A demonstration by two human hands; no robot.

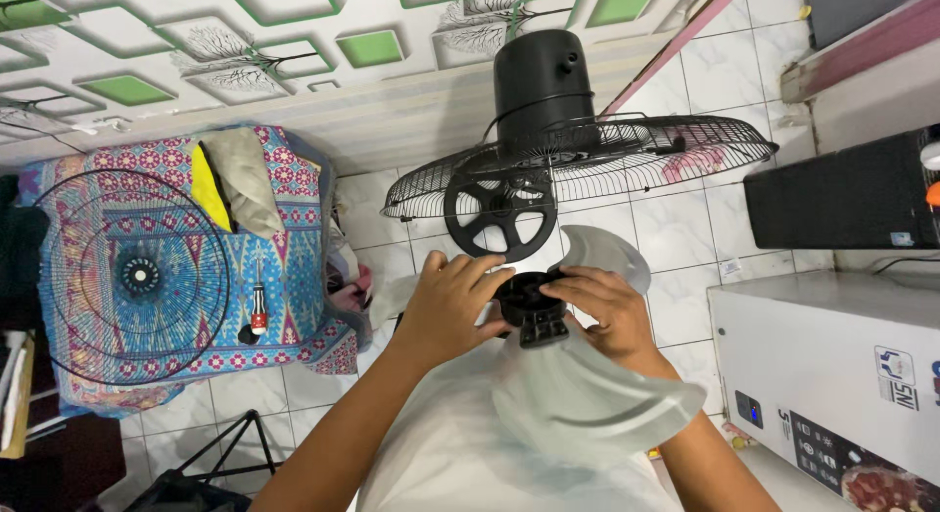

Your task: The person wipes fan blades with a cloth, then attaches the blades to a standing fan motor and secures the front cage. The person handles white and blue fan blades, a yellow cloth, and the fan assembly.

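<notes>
Both hands, left hand (452, 311) and right hand (605, 311), fingers closed on fan blade (587, 395) hub below rear grille (587, 160), probably not mounted yet.

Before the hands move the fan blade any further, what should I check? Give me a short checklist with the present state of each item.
1. Left hand grips the black hub of the fan blade: ok.
2. Right hand grips the hub's other side: ok.
3. Rear guard with motor housing free of the blade: ok.
4. Front guard set aside on the patterned cloth: ok.
5. Screwdriver within reach on that cloth: ok.
6. Hub bore lined up with motor shaft: cannot tell.
</notes>
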